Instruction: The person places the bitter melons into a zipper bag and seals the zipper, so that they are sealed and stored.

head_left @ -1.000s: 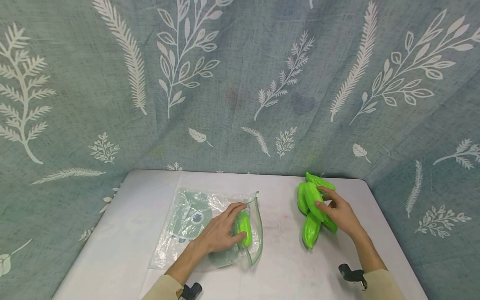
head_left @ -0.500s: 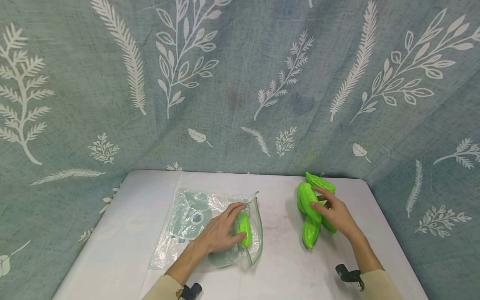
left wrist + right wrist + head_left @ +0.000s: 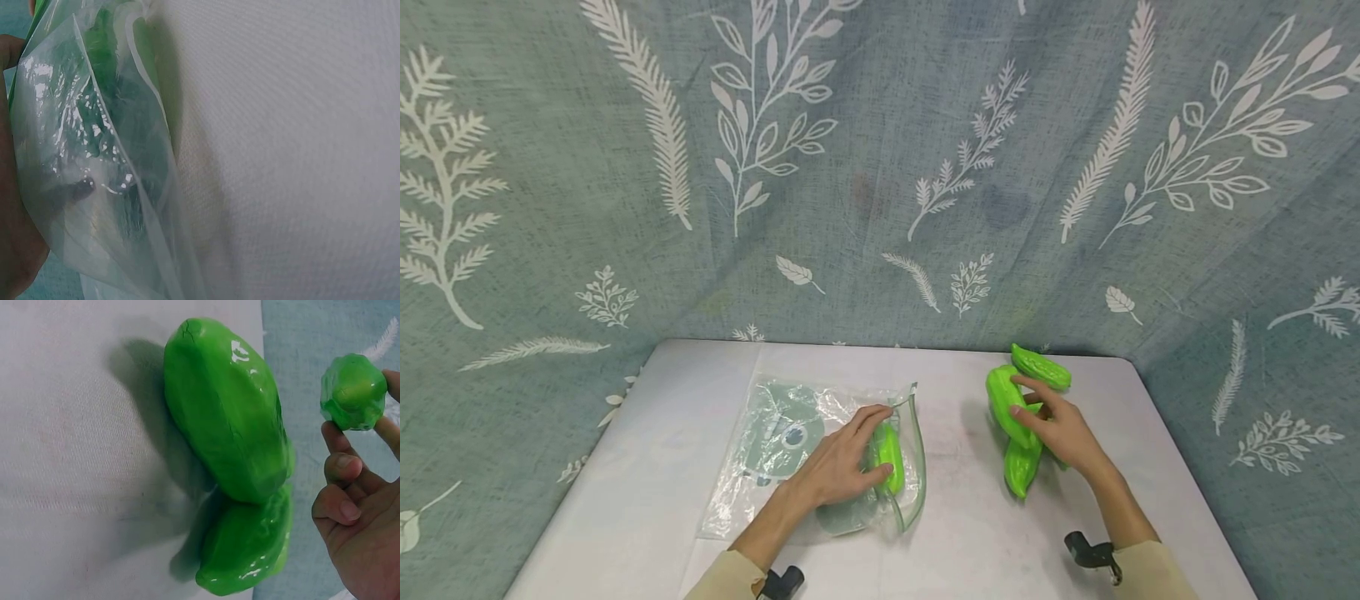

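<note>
My right hand (image 3: 1060, 425) pinches a bright green, ridged toy bitter melon (image 3: 1009, 404) between thumb and fingertips. The right wrist view shows this held melon (image 3: 354, 392) end-on. Below and around it lie more green bitter melons (image 3: 1021, 471), partly hidden by the hand. Another melon (image 3: 1041, 367) rests behind them near the table's far edge. At the mouth of a clear zip bag (image 3: 782, 433) with a green print, my left hand (image 3: 838, 467) grips the bag, thumb and fingers spread across its opening. One green melon (image 3: 891, 458) lies inside the bag just behind the mouth.
The white table (image 3: 955, 533) ends at a patterned grey-green cloth (image 3: 865, 167) hanging behind and at both sides. A black wrist camera (image 3: 1090, 552) sits at the right sleeve, another camera (image 3: 784, 582) at the left.
My right hand has moved left with the melon in it, shifting it off the pile and uncovering more of the melon behind. The left hand and bag have stayed in place.
</note>
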A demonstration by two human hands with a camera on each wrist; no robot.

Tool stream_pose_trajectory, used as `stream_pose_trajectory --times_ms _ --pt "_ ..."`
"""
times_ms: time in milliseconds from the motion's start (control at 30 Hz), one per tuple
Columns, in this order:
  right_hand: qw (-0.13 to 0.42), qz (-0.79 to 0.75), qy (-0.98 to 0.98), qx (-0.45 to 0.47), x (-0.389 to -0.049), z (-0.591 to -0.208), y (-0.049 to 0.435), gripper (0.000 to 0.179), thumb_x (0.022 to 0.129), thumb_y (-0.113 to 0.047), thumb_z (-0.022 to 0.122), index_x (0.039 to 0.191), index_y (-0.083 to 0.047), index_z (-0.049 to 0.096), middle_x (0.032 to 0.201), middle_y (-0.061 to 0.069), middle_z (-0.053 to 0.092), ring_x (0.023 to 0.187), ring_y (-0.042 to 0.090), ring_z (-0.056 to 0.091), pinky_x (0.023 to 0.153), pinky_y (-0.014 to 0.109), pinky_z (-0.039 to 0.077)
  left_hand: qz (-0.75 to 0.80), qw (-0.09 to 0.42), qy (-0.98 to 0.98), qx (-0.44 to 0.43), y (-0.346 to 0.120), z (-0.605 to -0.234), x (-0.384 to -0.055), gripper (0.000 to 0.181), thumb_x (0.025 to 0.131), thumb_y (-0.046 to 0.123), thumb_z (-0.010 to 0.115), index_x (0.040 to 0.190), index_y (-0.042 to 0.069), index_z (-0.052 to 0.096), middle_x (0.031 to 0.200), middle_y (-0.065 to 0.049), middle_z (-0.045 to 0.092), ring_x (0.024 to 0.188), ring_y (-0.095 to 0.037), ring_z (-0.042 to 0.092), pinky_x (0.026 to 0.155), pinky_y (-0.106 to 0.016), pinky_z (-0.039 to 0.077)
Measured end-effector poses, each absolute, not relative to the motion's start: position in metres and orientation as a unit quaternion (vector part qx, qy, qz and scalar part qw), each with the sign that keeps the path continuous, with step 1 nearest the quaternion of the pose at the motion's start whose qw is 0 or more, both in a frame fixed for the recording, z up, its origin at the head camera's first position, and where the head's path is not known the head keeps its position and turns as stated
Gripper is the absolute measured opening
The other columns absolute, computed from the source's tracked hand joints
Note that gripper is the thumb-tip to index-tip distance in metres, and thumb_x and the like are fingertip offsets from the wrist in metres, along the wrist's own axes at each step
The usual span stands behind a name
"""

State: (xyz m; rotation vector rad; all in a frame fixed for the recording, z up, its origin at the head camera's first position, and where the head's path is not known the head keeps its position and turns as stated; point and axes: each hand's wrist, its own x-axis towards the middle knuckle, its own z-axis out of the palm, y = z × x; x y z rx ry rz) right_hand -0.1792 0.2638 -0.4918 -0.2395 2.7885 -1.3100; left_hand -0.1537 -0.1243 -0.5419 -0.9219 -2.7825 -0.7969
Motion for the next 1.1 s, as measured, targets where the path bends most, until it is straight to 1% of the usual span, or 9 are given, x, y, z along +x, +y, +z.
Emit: stream_pose_trajectory --times_ms 233,533,867,1033,1100 --pt "0.024 -0.426 0.900 -0.089 -0.178 -0.488 0.258 0.056 0.094 -0.048 0.066 0.146 -0.035 0.049 0.125 0.015 0.065 0.081 0.024 0.055 0.065 0.036 0.047 -0.261 0.053 -0.915 -0.302 -0.124 -0.543 -0.154 0.084 0.088 0.049 0.067 0.158 0.025 0.029 0.157 0.008 0.032 0.111 -0.016 0.059 0.080 -0.033 0.056" --pt "0.023 -0.444 0.889 -0.106 -0.176 -0.488 0.252 0.054 0.094 -0.044 0.067 0.145 -0.035 0.051 0.122 0.013 0.064 0.083 0.027 0.055 0.063 0.033 0.049 -0.259 0.053 -0.916 -0.302 -0.125 -0.542 -0.154 0.084 0.088 0.050 0.066 0.159 0.025 0.028 0.157 0.010 0.030 0.117 -0.017 0.058 0.085 -0.036 0.056" --pt "0.031 -0.444 0.888 -0.117 -0.177 -0.486 0.242 0.055 0.095 -0.044 0.067 0.146 -0.034 0.051 0.124 0.012 0.064 0.084 0.025 0.055 0.063 0.033 0.048 -0.264 0.056 -0.913 -0.305 -0.124 -0.542 -0.153 0.083 0.089 0.049 0.066 0.159 0.025 0.028 0.158 0.009 0.031 0.109 -0.016 0.059 0.081 -0.034 0.056" --pt "0.029 -0.442 0.888 -0.124 -0.175 -0.487 0.235 0.053 0.095 -0.043 0.067 0.145 -0.034 0.052 0.122 0.010 0.065 0.081 0.025 0.055 0.064 0.033 0.048 -0.262 0.054 -0.915 -0.303 -0.125 -0.543 -0.154 0.083 0.089 0.050 0.067 0.159 0.025 0.028 0.158 0.010 0.031 0.108 -0.014 0.059 0.080 -0.033 0.055" --pt "0.024 -0.437 0.890 -0.127 -0.175 -0.487 0.232 0.053 0.095 -0.042 0.066 0.145 -0.032 0.053 0.120 0.010 0.066 0.079 0.024 0.056 0.061 0.035 0.048 -0.262 0.054 -0.915 -0.302 -0.125 -0.543 -0.154 0.083 0.089 0.050 0.067 0.158 0.025 0.029 0.157 0.010 0.031 0.106 -0.014 0.059 0.079 -0.033 0.055"
